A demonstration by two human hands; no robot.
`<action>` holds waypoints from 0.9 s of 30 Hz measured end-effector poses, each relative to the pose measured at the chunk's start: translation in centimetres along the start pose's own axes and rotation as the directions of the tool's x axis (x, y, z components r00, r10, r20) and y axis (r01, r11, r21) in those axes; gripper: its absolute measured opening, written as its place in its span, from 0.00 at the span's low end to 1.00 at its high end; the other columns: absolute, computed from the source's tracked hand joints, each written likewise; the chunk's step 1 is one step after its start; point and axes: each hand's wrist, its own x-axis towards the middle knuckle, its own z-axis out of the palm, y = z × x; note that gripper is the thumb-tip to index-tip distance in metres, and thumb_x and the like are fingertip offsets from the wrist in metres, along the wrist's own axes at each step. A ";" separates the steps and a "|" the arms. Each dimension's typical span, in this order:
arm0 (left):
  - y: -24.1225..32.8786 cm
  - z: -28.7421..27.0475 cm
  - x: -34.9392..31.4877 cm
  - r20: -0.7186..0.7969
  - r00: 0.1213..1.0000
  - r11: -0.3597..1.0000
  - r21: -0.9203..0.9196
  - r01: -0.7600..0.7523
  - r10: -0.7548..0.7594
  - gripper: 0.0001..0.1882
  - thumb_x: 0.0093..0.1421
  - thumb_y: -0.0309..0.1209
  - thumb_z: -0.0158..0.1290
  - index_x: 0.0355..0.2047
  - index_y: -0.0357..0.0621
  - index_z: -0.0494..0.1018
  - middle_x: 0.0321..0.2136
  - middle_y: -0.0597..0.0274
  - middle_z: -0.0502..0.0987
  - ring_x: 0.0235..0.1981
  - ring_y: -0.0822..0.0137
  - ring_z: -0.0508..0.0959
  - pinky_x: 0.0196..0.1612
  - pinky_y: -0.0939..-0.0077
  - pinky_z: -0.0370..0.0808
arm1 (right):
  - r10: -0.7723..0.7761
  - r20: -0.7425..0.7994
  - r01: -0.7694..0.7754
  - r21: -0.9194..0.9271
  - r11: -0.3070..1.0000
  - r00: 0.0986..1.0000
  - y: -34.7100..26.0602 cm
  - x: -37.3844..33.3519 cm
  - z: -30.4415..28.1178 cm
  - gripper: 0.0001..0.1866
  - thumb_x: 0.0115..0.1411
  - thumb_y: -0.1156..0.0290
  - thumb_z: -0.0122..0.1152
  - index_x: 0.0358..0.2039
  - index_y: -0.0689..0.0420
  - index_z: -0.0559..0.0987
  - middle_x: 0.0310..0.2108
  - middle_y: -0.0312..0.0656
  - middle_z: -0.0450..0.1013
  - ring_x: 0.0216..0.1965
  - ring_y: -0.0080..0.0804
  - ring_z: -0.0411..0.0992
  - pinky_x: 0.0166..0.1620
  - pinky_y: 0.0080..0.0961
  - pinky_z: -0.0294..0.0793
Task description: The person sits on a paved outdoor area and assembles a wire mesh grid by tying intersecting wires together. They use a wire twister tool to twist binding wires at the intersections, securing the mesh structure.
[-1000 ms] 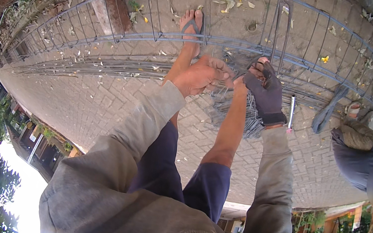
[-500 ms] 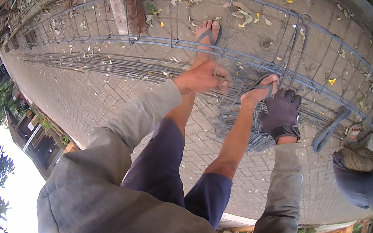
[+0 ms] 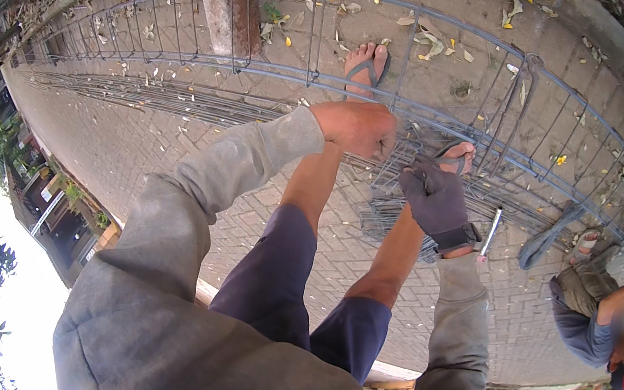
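My bare left hand (image 3: 361, 127) is closed in a fist just on the near side of a long steel rebar cage (image 3: 267, 68). Whatever it may hold is too small to make out. My right hand (image 3: 437, 203), in a dark glove, is closed too, its fingers curled toward the left hand; any held thing is hidden. Beneath both hands lies a tangled pile of thin tie wire (image 3: 385, 218), partly covered by my right leg and glove. A slim silver rod with a pinkish end (image 3: 492, 231) shows beside the gloved wrist.
Long loose steel bars (image 3: 170, 99) lie along the cage on brick paving. A bent dark rod (image 3: 521, 107) stands across it, and a reddish block (image 3: 228, 5) sits under it. At right are a bundle of wire (image 3: 548, 237) and a crouching person (image 3: 593, 303).
My gloved hand has come left, away from the bent rod on the cage, and its fingers have curled. My left hand has shifted slightly right. The silver rod shows more. The view has turned slightly.
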 end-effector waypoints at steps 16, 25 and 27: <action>-10.5 -13.9 6.9 -0.636 0.740 0.846 0.254 0.468 -0.218 0.24 0.53 0.36 0.59 0.50 0.43 0.81 0.42 0.48 0.84 0.46 0.43 0.82 0.51 0.56 0.78 | 0.531 -0.361 -0.366 0.433 0.824 0.767 5.2 17.8 -1.4 0.13 0.57 0.60 0.69 0.26 0.57 0.83 0.18 0.33 0.74 0.19 0.20 0.67 0.25 0.25 0.64; -12.4 -15.5 8.1 -0.591 0.726 0.897 0.009 0.443 -0.353 0.21 0.49 0.40 0.61 0.38 0.36 0.83 0.40 0.39 0.83 0.43 0.44 0.84 0.49 0.58 0.79 | 0.508 -0.148 -0.153 0.851 0.503 0.849 4.9 24.3 0.4 0.09 0.59 0.66 0.70 0.28 0.57 0.82 0.20 0.35 0.75 0.17 0.20 0.65 0.21 0.21 0.61; -12.9 -15.8 8.5 -0.579 0.716 0.916 -0.170 0.363 -0.391 0.19 0.49 0.39 0.60 0.36 0.37 0.84 0.37 0.41 0.84 0.40 0.44 0.84 0.46 0.59 0.79 | 0.532 -0.136 -0.150 0.876 0.458 0.836 4.9 24.6 0.6 0.08 0.59 0.67 0.70 0.28 0.58 0.82 0.21 0.36 0.75 0.16 0.21 0.66 0.21 0.20 0.61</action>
